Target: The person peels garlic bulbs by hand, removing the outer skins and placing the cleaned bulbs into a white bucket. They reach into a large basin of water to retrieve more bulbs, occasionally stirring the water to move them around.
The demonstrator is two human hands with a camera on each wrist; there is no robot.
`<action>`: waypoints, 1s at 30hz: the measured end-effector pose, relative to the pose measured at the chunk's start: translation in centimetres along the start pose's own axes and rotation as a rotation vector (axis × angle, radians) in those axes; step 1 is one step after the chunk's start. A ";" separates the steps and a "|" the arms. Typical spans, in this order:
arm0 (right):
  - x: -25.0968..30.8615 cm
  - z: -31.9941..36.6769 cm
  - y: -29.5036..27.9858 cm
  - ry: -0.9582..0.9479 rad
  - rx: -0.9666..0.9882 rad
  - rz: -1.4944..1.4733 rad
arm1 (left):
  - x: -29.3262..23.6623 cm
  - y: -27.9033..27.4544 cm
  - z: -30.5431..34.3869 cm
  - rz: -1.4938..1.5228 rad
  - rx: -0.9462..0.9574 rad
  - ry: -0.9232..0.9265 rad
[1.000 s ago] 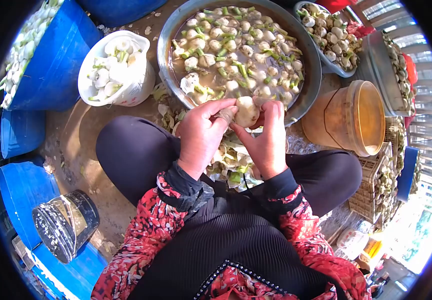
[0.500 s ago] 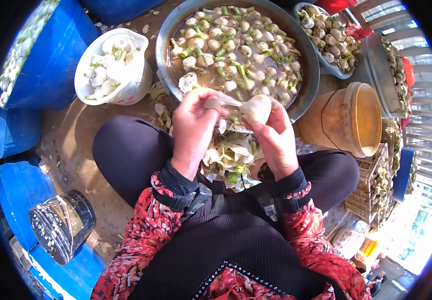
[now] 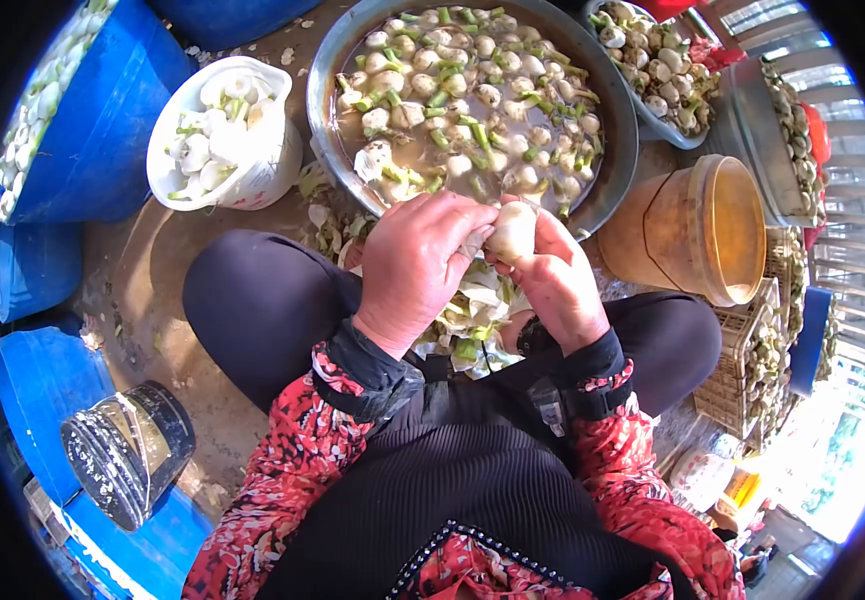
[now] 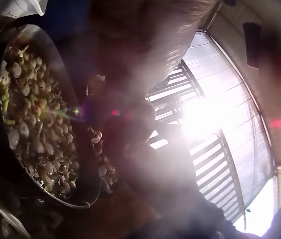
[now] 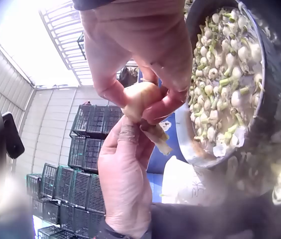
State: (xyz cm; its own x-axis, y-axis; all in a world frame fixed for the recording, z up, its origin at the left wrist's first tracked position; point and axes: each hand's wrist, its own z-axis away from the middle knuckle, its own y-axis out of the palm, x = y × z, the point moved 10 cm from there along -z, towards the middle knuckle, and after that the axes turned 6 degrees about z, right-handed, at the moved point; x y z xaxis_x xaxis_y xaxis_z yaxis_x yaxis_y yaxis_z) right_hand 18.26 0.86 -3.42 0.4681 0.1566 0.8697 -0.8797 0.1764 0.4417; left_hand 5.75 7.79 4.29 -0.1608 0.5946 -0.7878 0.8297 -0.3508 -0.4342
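My right hand (image 3: 557, 285) holds a pale garlic bulb (image 3: 512, 232) in its fingers, in front of the large basin. The left hand (image 3: 417, 262) is at the bulb's left side, its thumb and fingers pinching papery skin there. From the right wrist, the bulb (image 5: 141, 98) shows between the right fingers above, and a loose strip of skin (image 5: 159, 140) hangs beside the left fingertips. Glare and shadow darken the hand in the left wrist view. Peeled skins and trimmings (image 3: 472, 325) lie in a heap below the hands.
The round basin (image 3: 324, 130) holds many garlic bulbs in murky water. A white bucket (image 3: 277, 165) of cleaner bulbs stands left of it, a yellowish bucket (image 3: 657, 235) right. Blue tubs (image 3: 112, 130) line the left side. Stacked dark crates (image 5: 80, 189) appear in the right wrist view.
Half a second ago the left hand had drawn a strip of skin away from the bulb; now its fingers are back against it. The right hand keeps holding the bulb, which has turned.
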 end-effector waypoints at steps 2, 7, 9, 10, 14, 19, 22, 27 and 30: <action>-0.4 0.1 0.1 0.033 0.010 -0.040 | 0.0 0.0 0.0 0.001 -0.012 0.018; -0.9 0.2 0.1 0.049 0.003 -0.024 | 0.9 0.1 0.2 -0.012 0.028 -0.079; -1.0 0.3 0.4 0.071 0.012 -0.014 | 1.1 0.1 0.2 0.002 0.046 -0.119; -0.7 0.3 0.6 0.073 0.013 -0.016 | 1.5 0.2 0.3 0.014 0.063 -0.160; 0.5 0.0 1.0 0.067 0.107 0.094 | 3.3 1.0 1.2 0.248 0.070 -0.304; 1.1 -0.2 1.6 0.093 0.205 0.077 | 4.4 1.5 1.6 0.584 0.035 -0.397; 1.1 -0.2 1.5 0.049 0.186 0.107 | 2.0 0.6 0.3 0.521 0.019 -0.195; 1.1 0.2 2.0 0.016 0.098 0.162 | 1.3 0.6 0.3 0.342 0.046 -0.105; -0.1 0.2 -0.1 0.133 -0.117 0.343 | 1.3 1.2 0.6 0.233 0.065 -0.110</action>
State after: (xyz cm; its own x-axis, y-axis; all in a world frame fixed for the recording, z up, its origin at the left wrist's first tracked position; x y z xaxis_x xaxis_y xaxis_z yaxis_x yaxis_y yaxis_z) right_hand 18.26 0.64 -3.48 0.1618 0.3486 0.9232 -0.9751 0.2001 0.0954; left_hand 6.22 7.73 2.54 -0.0297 0.4115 -0.9109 0.8157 -0.5167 -0.2600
